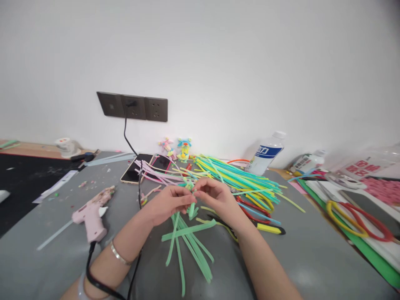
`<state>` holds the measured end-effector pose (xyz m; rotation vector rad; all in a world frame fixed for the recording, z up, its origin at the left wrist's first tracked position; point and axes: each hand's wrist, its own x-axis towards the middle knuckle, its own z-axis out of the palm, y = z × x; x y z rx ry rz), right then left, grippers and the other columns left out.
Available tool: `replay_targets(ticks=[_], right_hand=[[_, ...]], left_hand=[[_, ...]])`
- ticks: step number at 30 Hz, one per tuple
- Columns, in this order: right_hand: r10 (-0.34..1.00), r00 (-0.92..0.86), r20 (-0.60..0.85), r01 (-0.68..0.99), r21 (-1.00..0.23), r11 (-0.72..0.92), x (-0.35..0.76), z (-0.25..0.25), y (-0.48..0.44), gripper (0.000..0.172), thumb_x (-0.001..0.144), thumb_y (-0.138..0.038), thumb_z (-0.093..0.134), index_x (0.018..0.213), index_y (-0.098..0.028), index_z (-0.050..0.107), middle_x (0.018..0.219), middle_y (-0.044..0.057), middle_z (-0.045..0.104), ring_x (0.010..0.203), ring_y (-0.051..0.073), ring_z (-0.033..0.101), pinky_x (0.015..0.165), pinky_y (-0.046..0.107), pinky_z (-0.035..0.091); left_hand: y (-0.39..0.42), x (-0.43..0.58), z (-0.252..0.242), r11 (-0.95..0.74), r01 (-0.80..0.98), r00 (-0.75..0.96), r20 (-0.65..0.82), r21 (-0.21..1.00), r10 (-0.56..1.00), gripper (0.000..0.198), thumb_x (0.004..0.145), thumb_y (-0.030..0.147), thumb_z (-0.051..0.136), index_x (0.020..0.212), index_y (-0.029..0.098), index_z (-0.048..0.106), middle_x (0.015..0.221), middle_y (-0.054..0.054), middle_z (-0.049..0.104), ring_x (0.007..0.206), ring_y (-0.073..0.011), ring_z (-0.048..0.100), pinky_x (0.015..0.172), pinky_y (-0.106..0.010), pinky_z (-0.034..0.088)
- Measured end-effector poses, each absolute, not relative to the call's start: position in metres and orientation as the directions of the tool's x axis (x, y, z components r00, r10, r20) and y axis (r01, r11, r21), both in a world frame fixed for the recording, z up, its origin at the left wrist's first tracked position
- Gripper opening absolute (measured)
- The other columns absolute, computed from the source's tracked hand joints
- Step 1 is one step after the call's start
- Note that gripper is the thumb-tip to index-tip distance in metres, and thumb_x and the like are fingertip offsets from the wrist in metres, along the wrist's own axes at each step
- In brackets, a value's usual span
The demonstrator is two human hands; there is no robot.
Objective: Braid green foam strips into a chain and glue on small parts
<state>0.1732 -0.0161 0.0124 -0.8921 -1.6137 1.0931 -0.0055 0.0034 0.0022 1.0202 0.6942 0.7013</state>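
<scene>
Grip: left hand (170, 204) and right hand (217, 200) clamped on small green fuzzy-stem piece (191, 209) | loose green fuzzy stems (189, 230): toward near edge, grey table (312, 250) | advisable: left steady, right light

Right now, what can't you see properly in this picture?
In the head view:
Small pale green craft piece: mostly covered by left fingers and right fingers.
Yellow and black tool handle: partly behind the right forearm.
Black cord of the pink glue gun: cut off by the bottom edge.
Clear bottle with red lettering: blurred, cut off by the right edge.
</scene>
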Motion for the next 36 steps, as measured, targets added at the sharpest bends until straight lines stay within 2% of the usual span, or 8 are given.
replay_targets(ticks=[7, 14, 17, 20, 23, 26, 32, 36], right_hand=[[0.819, -0.195, 0.539, 0.159, -0.807, 0.569, 0.168, 0.015, -0.020, 0.006, 0.088, -0.019, 0.062, 0.085, -0.021, 0.066, 0.085, 0.005, 0.065, 0.083, 0.020, 0.061, 0.078, 0.034, 0.048], [0.780, -0.209, 0.590, 0.197, -0.756, 0.625, 0.165, 0.019, -0.024, 0.008, 0.089, -0.019, 0.061, 0.086, -0.021, 0.068, 0.094, 0.008, 0.068, 0.090, 0.022, 0.064, 0.083, 0.037, 0.048], [0.821, -0.184, 0.541, 0.135, -0.813, 0.566, 0.165, 0.017, -0.022, 0.013, 0.090, -0.025, 0.061, 0.080, -0.022, 0.068, 0.093, 0.008, 0.068, 0.091, 0.023, 0.063, 0.085, 0.039, 0.048], [0.881, -0.173, 0.441, -0.012, -0.895, 0.445, 0.164, 0.014, -0.020, 0.014, 0.086, -0.031, 0.067, 0.076, -0.022, 0.067, 0.093, 0.007, 0.067, 0.092, 0.022, 0.063, 0.085, 0.037, 0.048], [0.916, -0.246, 0.318, -0.163, -0.945, 0.284, 0.165, 0.012, -0.018, 0.018, 0.079, -0.037, 0.075, 0.074, -0.022, 0.067, 0.098, 0.006, 0.066, 0.091, 0.021, 0.062, 0.083, 0.035, 0.049], [0.907, -0.326, 0.265, -0.269, -0.946, 0.180, 0.166, 0.011, -0.018, 0.018, 0.075, -0.036, 0.078, 0.077, -0.022, 0.067, 0.101, 0.004, 0.064, 0.092, 0.019, 0.062, 0.084, 0.034, 0.049], [0.881, -0.422, 0.214, -0.301, -0.950, 0.086, 0.169, 0.008, -0.018, 0.021, 0.074, -0.034, 0.079, 0.087, -0.022, 0.069, 0.103, 0.003, 0.059, 0.089, 0.017, 0.060, 0.081, 0.032, 0.049], [0.884, -0.430, 0.186, -0.273, -0.960, 0.069, 0.170, 0.009, -0.019, 0.021, 0.073, -0.035, 0.080, 0.083, -0.021, 0.067, 0.105, 0.004, 0.060, 0.086, 0.017, 0.061, 0.079, 0.033, 0.051]], left_hand=[[0.003, -0.002, 0.003, 0.379, -0.292, 0.513, -0.191, 0.878, 0.837, 0.031, 0.057, 0.036, 0.089, 0.064, 0.012, 0.071, 0.057, 0.003, 0.056, 0.052, -0.0046, 0.050, 0.049, -0.015, 0.043], [0.005, -0.001, 0.000, 0.359, -0.394, 0.446, -0.166, 0.846, 0.880, 0.031, 0.056, 0.035, 0.089, 0.066, 0.012, 0.072, 0.056, 0.004, 0.055, 0.050, -0.0038, 0.048, 0.047, -0.013, 0.042], [0.005, -0.001, -0.001, 0.350, -0.395, 0.469, -0.141, 0.849, 0.872, 0.031, 0.059, 0.035, 0.088, 0.062, 0.011, 0.068, 0.053, 0.004, 0.054, 0.048, -0.0039, 0.047, 0.047, -0.014, 0.041], [0.004, -0.002, -0.001, 0.337, -0.377, 0.501, -0.116, 0.863, 0.858, 0.034, 0.062, 0.037, 0.087, 0.058, 0.011, 0.065, 0.052, 0.003, 0.055, 0.048, -0.0049, 0.049, 0.048, -0.016, 0.041], [0.003, -0.003, 0.001, 0.354, -0.330, 0.548, -0.128, 0.875, 0.827, 0.036, 0.059, 0.040, 0.088, 0.057, 0.011, 0.065, 0.051, 0.003, 0.056, 0.047, -0.0058, 0.049, 0.048, -0.017, 0.040], [0.002, -0.004, 0.003, 0.361, -0.299, 0.570, -0.137, 0.883, 0.810, 0.037, 0.056, 0.041, 0.089, 0.057, 0.012, 0.066, 0.050, 0.003, 0.056, 0.046, -0.0057, 0.049, 0.048, -0.018, 0.039], [0.001, -0.005, 0.004, 0.352, -0.253, 0.597, -0.141, 0.901, 0.789, 0.038, 0.053, 0.042, 0.089, 0.057, 0.012, 0.067, 0.049, 0.002, 0.056, 0.045, -0.0063, 0.049, 0.049, -0.019, 0.039], [0.001, -0.004, 0.004, 0.353, -0.253, 0.590, -0.146, 0.901, 0.794, 0.038, 0.052, 0.042, 0.090, 0.057, 0.012, 0.067, 0.049, 0.002, 0.057, 0.044, -0.0063, 0.049, 0.048, -0.020, 0.039]])
